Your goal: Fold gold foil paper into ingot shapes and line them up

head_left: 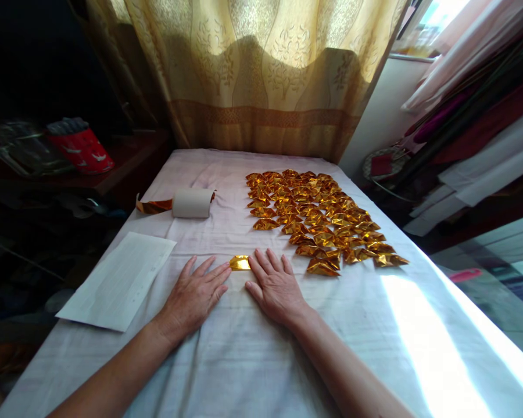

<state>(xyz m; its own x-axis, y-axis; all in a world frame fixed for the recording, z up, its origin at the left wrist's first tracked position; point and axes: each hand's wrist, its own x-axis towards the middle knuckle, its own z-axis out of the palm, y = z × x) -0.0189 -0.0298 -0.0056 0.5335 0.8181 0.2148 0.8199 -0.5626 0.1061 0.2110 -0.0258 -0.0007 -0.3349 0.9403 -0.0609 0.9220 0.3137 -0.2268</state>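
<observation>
A small folded strip of gold foil paper (240, 263) lies flat on the cloth-covered table between my hands. My left hand (196, 293) rests palm down with fingers stretched out, its fingertips at the strip's left end. On the other side, my right hand (275, 284) also lies flat with fingers spread, its fingertips over the strip's right end. Beyond my right hand, several folded gold foil ingots (311, 217) sit in rows on the cloth.
A pale roll (192, 204) with gold foil at its ends lies at the back left. Nearer stands a white paper sheet (119, 281), flat on the table. A red patterned container (82, 151) and a glass mug (30, 154) are on a dark side surface. A curtain (265, 75) hangs behind.
</observation>
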